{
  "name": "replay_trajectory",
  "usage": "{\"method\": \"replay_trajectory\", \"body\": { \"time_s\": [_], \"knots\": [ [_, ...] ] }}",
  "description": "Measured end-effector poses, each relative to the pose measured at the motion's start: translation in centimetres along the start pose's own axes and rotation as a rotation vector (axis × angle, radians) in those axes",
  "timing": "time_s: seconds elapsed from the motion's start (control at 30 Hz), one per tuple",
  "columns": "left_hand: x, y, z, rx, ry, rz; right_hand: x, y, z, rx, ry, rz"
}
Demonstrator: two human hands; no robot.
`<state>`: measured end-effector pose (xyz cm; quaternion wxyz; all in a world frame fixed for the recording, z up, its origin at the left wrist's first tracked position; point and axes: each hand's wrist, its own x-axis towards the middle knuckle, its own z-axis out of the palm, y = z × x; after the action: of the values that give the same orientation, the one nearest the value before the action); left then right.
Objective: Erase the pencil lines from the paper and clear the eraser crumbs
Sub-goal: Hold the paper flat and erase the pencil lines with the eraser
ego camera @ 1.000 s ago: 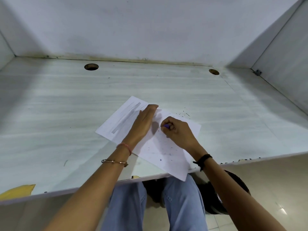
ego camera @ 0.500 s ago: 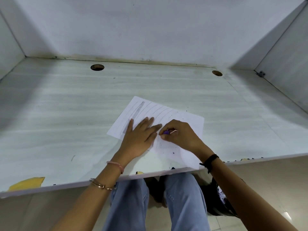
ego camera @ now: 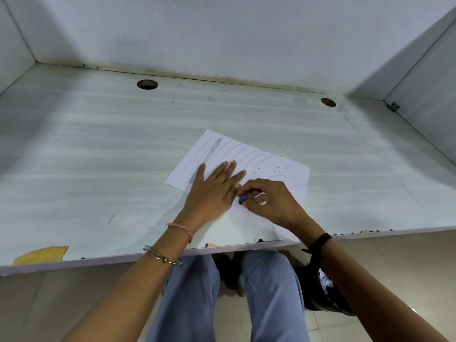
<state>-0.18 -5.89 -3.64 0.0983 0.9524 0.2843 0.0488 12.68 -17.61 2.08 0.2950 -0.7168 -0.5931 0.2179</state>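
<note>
The desk point(ego camera: 98, 156) spreads all round the grip, with walls behind it and at both sides. The paper point(ego camera: 293, 174) lies askew on the desk, under the grip. Its far corner reaches up and left of the grip, and its near corner is at the desk's front edge below it. The left hand point(ego camera: 212, 193) rests flat on the paper just left of the grip, fingers straight and spread. Whether their tips touch the right hand cannot be told. The right hand point(ego camera: 271, 201) is curled, its fingertips pinching a small purple eraser point(ego camera: 243, 199) against the sheet. Pencil lines point(ego camera: 237, 154) curve across the paper beyond and left of the grip, with a grey smudge point(ego camera: 212, 154) farthest left. Crumbs point(ego camera: 277, 172) speckle the sheet just beyond the grip, and a few lie just below it.
</note>
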Motion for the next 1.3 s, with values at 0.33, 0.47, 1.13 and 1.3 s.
{"method": "replay_trajectory", "body": {
  "time_s": [0.33,0.47,1.13,1.3],
  "knots": [
    [0.0,0.0,0.2,-0.013,0.034,-0.004,0.6,-1.3,0.0,-0.081,-0.014,0.032],
    [0.0,0.2,0.2,-0.049,0.039,-0.017,1.7,-1.0,-0.5,-0.119,0.094,0.027],
    [-0.1,0.1,0.1,-0.027,0.031,0.0,1.6,-2.2,-0.6,-0.178,0.002,0.007],
    [-0.1,0.0,0.4,-0.02,0.041,-0.003,0.3,-2.5,0.1,-0.235,-0.036,-0.045]
  ]
}}
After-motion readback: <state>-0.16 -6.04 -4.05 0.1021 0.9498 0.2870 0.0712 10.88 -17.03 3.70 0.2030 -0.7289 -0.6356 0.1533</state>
